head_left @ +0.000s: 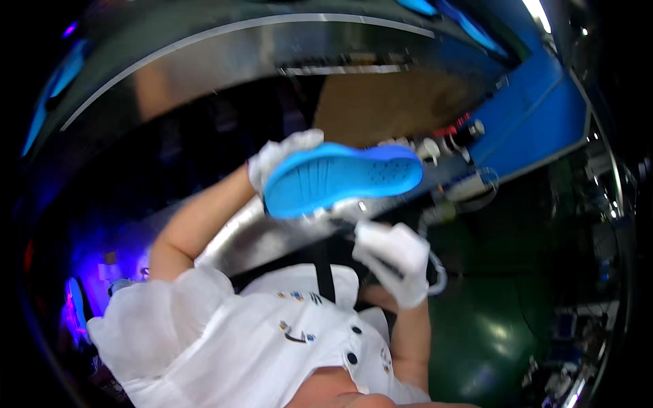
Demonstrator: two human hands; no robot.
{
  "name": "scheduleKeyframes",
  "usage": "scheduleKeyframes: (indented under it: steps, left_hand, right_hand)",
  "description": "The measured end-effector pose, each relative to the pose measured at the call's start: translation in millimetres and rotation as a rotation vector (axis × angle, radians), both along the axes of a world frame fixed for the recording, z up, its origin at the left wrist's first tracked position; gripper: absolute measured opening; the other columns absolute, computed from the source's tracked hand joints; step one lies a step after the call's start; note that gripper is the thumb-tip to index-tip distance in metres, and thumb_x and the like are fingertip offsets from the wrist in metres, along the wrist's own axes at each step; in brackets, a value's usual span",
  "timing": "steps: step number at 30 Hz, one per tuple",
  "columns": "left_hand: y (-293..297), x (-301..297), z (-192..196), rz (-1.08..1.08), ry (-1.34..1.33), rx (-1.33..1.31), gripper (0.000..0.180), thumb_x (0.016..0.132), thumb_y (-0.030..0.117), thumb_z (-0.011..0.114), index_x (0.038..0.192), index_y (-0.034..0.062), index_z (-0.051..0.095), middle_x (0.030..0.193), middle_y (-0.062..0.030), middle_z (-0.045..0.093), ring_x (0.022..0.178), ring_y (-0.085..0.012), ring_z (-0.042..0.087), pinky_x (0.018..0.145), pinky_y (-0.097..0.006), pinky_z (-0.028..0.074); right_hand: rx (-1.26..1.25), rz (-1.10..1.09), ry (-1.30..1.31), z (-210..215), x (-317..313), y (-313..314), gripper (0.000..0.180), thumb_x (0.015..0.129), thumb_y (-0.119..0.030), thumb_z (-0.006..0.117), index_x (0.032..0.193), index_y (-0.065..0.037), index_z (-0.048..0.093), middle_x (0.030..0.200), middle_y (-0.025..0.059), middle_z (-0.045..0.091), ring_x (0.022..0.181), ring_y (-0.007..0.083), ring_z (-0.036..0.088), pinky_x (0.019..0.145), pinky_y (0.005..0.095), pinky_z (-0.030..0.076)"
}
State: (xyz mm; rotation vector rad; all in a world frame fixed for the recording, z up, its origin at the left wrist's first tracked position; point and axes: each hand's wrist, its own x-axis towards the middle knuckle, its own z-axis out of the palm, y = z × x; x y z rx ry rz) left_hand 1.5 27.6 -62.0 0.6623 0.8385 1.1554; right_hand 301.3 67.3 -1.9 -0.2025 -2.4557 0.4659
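Note:
A blue shoe sole [340, 178] is held up in front of me above the metal edge of the bench. Grooves mark its wide end and small holes dot the narrow end, which points right. My left hand [279, 160], in a white glove, grips the wide end along its far left edge; part of that hand is hidden behind the sole. Lower and to the right, apart from the sole, is my right hand [394, 258], also white-gloved. Its thumb and fingers stand apart with a gap between them, and I make out nothing in it, though motion blurs it.
A curved conveyor-like metal surface [224, 58] runs across the far side, with a brown panel [381, 102] before it. A blue surface [537, 109] lies at far right, with small bottles and fittings [469, 132] beside it. Green floor [483, 326] shows at right; purple light glows at left.

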Motion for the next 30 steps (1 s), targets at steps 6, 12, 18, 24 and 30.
scheduleKeyframes:
  steps: [6, 12, 18, 24, 30]
  left_hand:
    - [-51, -16, 75, 0.231, -0.446, 0.444, 0.080, 0.090, 0.060, 0.055, 0.140, -0.0006, 0.040, 0.126, -0.0277, 0.056, 0.105, -0.0388, 0.063, 0.084, -0.050, 0.055]
    - [-72, -50, 161, 0.191, -0.511, 0.674, 0.088, 0.093, 0.062, 0.045, 0.149, -0.0009, 0.020, 0.147, -0.0273, 0.032, 0.119, -0.0363, 0.055, 0.069, -0.042, 0.059]
    - [-127, -89, 195, 0.888, 1.476, 0.850, 0.034, 0.096, 0.021, 0.051, 0.121, -0.0029, 0.059, 0.104, -0.0134, 0.066, 0.091, -0.0191, 0.066, 0.072, -0.028, 0.058]
    - [-273, -328, 223, 0.944, 2.363, -0.965, 0.041, 0.097, 0.020, 0.050, 0.134, 0.0041, 0.053, 0.132, -0.0223, 0.055, 0.121, -0.0347, 0.054, 0.097, -0.038, 0.045]
    - [-271, -345, 206, 1.171, 2.604, 0.267, 0.037, 0.100, 0.027, 0.050, 0.122, -0.0009, 0.059, 0.110, -0.0121, 0.057, 0.098, -0.0252, 0.057, 0.089, -0.033, 0.043]
  right_hand:
    - [-0.402, -0.036, 0.377, -11, -2, -16, 0.033, 0.063, 0.007, 0.080, 0.093, 0.000, 0.069, 0.096, 0.0157, 0.072, 0.066, 0.0197, 0.061, 0.060, 0.0285, 0.050]
    - [-0.537, -0.044, 0.357, -22, -28, -22, 0.030, 0.067, 0.004, 0.079, 0.094, 0.001, 0.068, 0.088, 0.0127, 0.071, 0.069, 0.0199, 0.063, 0.063, 0.0276, 0.050]
    - [-0.604, -0.079, 0.313, -35, -22, -17, 0.029, 0.070, 0.004, 0.077, 0.097, 0.001, 0.068, 0.085, 0.0129, 0.070, 0.070, 0.0198, 0.065, 0.066, 0.0276, 0.051]
    - [-0.724, -0.062, 0.338, -37, -30, -28, 0.024, 0.074, 0.000, 0.077, 0.097, 0.000, 0.069, 0.084, 0.0105, 0.069, 0.071, 0.0166, 0.065, 0.065, 0.0277, 0.050]
    - [-0.661, -0.145, 0.392, -47, -27, -25, 0.021, 0.076, -0.003, 0.076, 0.095, -0.002, 0.069, 0.079, 0.0062, 0.066, 0.065, 0.0123, 0.060, 0.059, 0.0253, 0.047]
